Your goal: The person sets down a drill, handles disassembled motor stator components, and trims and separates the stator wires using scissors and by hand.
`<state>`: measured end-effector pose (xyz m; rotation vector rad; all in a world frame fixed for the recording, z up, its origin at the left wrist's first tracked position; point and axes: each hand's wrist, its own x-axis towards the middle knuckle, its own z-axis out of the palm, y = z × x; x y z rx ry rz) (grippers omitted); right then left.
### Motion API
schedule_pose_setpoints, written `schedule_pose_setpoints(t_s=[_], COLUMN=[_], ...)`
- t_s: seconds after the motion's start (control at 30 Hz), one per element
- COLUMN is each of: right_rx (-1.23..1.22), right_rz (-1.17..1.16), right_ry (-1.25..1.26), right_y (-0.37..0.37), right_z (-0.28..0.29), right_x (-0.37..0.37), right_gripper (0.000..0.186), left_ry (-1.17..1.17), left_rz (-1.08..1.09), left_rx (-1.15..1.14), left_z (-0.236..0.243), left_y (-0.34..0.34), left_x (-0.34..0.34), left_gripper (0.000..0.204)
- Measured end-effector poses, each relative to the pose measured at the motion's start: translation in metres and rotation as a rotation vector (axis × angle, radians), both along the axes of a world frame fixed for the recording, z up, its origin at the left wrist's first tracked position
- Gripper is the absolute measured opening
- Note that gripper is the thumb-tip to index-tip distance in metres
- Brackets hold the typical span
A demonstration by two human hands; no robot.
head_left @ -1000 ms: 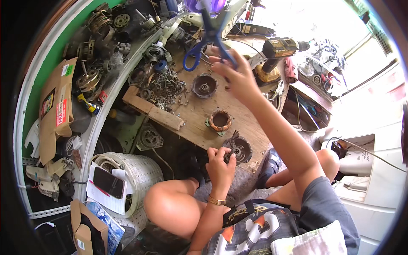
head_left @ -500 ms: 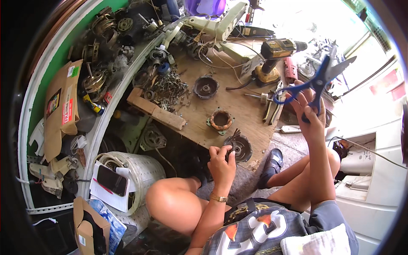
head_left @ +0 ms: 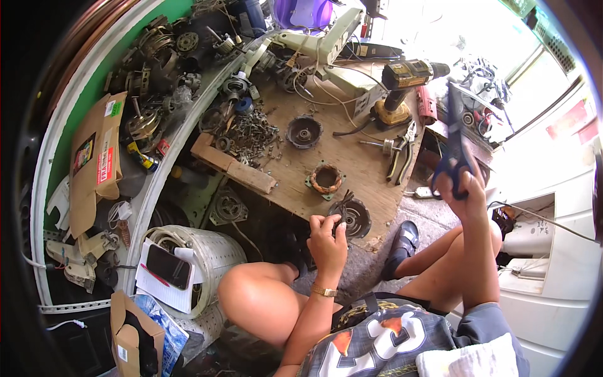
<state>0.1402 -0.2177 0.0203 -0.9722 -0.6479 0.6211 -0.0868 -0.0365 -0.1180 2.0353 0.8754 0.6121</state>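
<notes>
In the head view, the left hand [head_left: 328,237] pinches dark strips [head_left: 345,205]; the right hand [head_left: 467,193] grips blue-handled scissors [head_left: 456,141]. Seemingly pre-cut: blades need bringing left.

Glare upper right; rim dark, bent; scissors [head_left: 456,143] blurred.

Blue plastic-looking scissors handles [head_left: 453,166], matt, worn wooden board [head_left: 370,164], glossy black phone [head_left: 168,265]

A head-worn fisheye looks steeply down past the knees [head_left: 252,300] onto the nearby wooden board [head_left: 372,173].
</notes>
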Motion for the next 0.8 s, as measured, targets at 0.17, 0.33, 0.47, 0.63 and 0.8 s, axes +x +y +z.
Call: schedule_pose_setpoints(t_s=[0.17, 0.33, 0.47, 0.63, 0.8], right_rx=[-0.78, -0.864, -1.0, -1.321, -1.377], right_rz=[0.327, 0.773, 0.833, 0.661, 0.653], right_ry=[-0.098, 0.127, -0.101, -0.312, -0.368], right_y=[-0.015, -0.047, -0.045, -0.021, -0.018], right_z=[0.004, -0.021, -0.024, -0.015, -0.034], right_x=[-0.016, -0.013, -0.02, -0.022, -0.015], right_gripper=[0.057, 0.065, 0.08, 0.069, 0.071], left_ry=[-0.031, 0.032, 0.025, 0.011, -0.007], left_rz=[0.013, 0.032, 0.045, 0.046, 0.051], left_rx=[-0.022, -0.004, -0.021, -0.033, -0.047], left_z=[-0.005, 0.003, 0.001, -0.005, -0.003], left_y=[0.001, -0.001, -0.001, -0.001, -0.002], left_x=[-0.001, 0.002, 0.001, 0.001, 0.004], left_gripper=[0.022, 0.023, 0.023, 0.024, 0.024])
